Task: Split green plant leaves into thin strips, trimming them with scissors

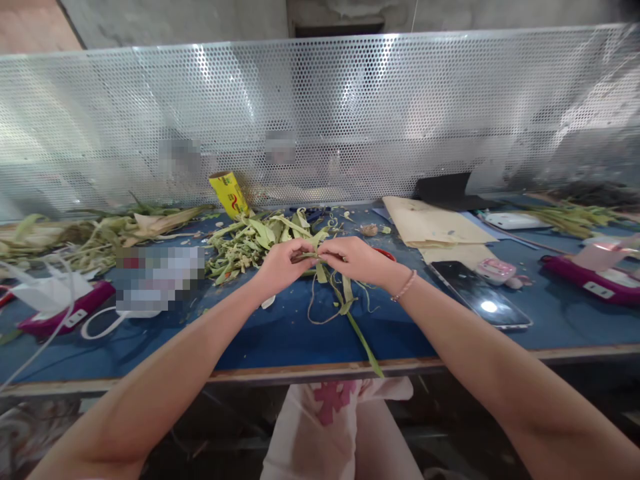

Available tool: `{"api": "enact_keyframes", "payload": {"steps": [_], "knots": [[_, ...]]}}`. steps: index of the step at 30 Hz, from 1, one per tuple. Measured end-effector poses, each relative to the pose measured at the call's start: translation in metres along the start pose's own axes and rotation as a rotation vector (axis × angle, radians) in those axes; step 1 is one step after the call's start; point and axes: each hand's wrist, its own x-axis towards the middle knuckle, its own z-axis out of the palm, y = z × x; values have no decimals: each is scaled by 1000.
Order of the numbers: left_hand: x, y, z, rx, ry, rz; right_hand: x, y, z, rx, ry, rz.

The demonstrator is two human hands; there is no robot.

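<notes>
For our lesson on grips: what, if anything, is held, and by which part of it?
The left hand and right hand both pinch green plant material; whether near its end or along its middle cannot be told.

We hold a thin green plant piece (321,272) up over the desk (280,347), pinched between our left hand (284,264) and our right hand (356,259), which largely cover it. Below it hang limp, yellowish-green strips, their ends curling, and a thin brownish strand bends in a loose loop. A long, narrow green blade (363,342) slants down across the desk's near edge, its tip just past it; we cannot tell whether it joins the held piece.
</notes>
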Motion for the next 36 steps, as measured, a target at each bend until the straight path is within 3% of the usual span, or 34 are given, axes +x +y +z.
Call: {"api": "enact_keyframes", "payload": {"steps": [16,22,24,26,29,32,36], "knots": [[1,0,0,-23,10,-20,2,3,3,122,41,90],[2,-2,0,-42,1,39,-1,4,-10,-44,316,-20],[1,1,0,-21,-38,42,-2,4,-13,-92,271,-77],[0,4,0,-19,-69,21,-1,4,-12,-96,134,-122],[-1,4,1,-47,-77,-15,-1,4,-6,-70,-26,-90],[0,1,1,-50,-26,-13,-1,4,-1,-19,-72,10],[3,-1,-2,11,42,56,0,4,3,52,-30,67]]}}
